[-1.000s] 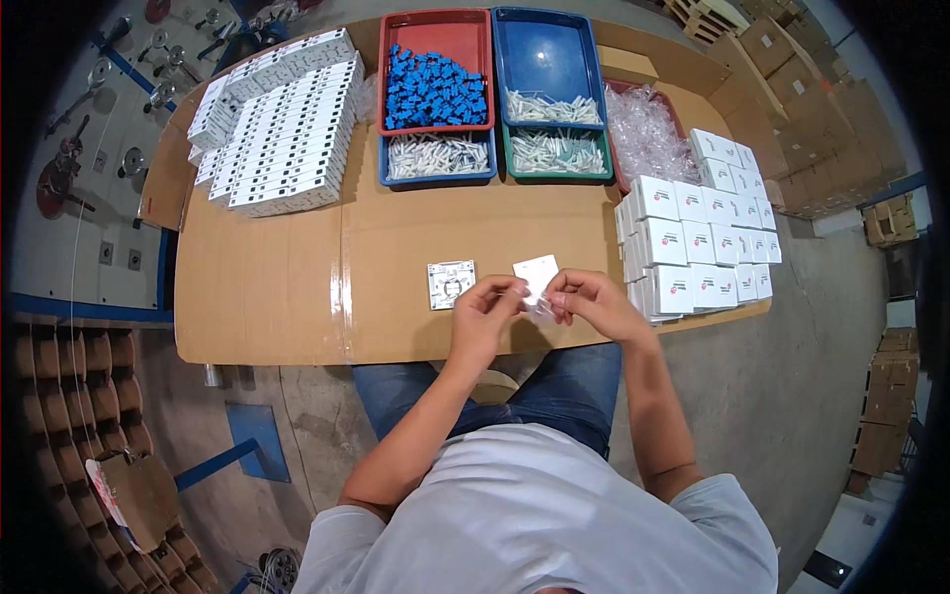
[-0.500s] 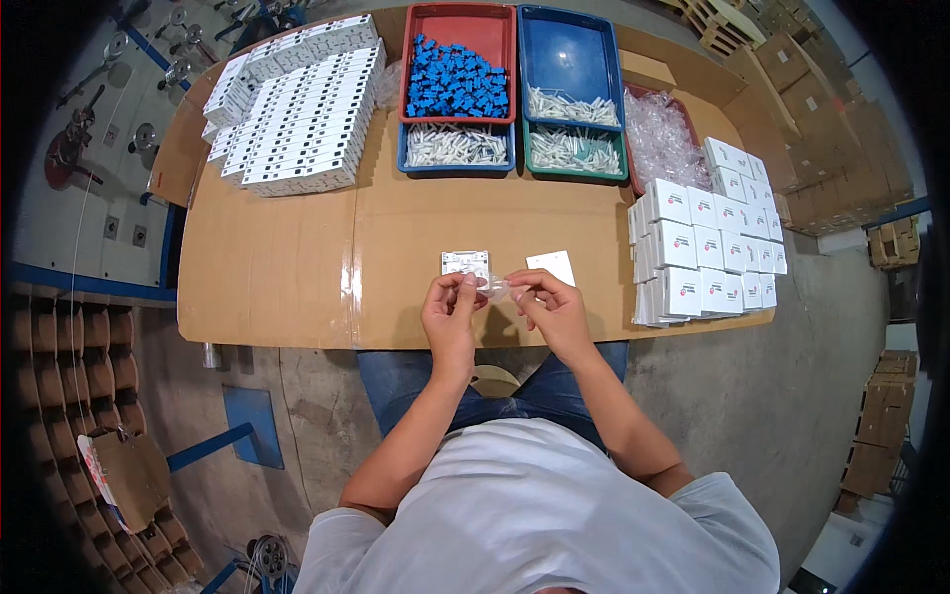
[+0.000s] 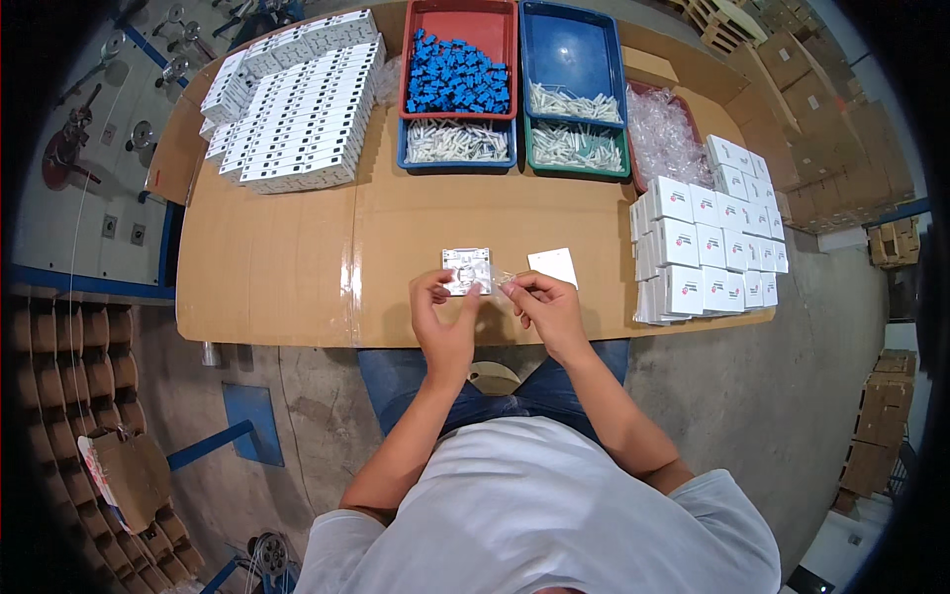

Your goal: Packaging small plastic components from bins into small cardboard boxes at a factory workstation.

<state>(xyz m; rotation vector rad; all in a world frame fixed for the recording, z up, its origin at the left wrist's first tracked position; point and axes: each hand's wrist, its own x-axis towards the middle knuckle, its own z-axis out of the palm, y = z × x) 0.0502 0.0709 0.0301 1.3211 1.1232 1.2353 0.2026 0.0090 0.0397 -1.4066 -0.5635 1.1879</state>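
My right hand (image 3: 550, 313) is pinching a small clear plastic bag (image 3: 502, 278) between thumb and fingers; small pale pieces seem to be inside, too blurred to make out. To its left, my left hand (image 3: 443, 325) has thumb and fingers spread apart at the near edge of a white square plastic housing (image 3: 467, 263), whose inner moulded side faces up on the cardboard. The left thumb tip is close to the bag. Just beyond my right hand lies a flat white square plate (image 3: 556, 261), partly covered by the fingers.
Stacked white boxes stand at far left (image 3: 297, 129) and at right (image 3: 678, 243). Along the back are a red tray (image 3: 407, 59) of blue parts, blue (image 3: 569, 49) and green (image 3: 579, 172) trays with white plugs, and a bin of clear bags (image 3: 661, 134). Cardboard covers the table (image 3: 267, 267).
My left hand has let go of the bag, spread its fingers and drawn slightly left, uncovering more of the housing. The right hand keeps the bag in nearly the same place.
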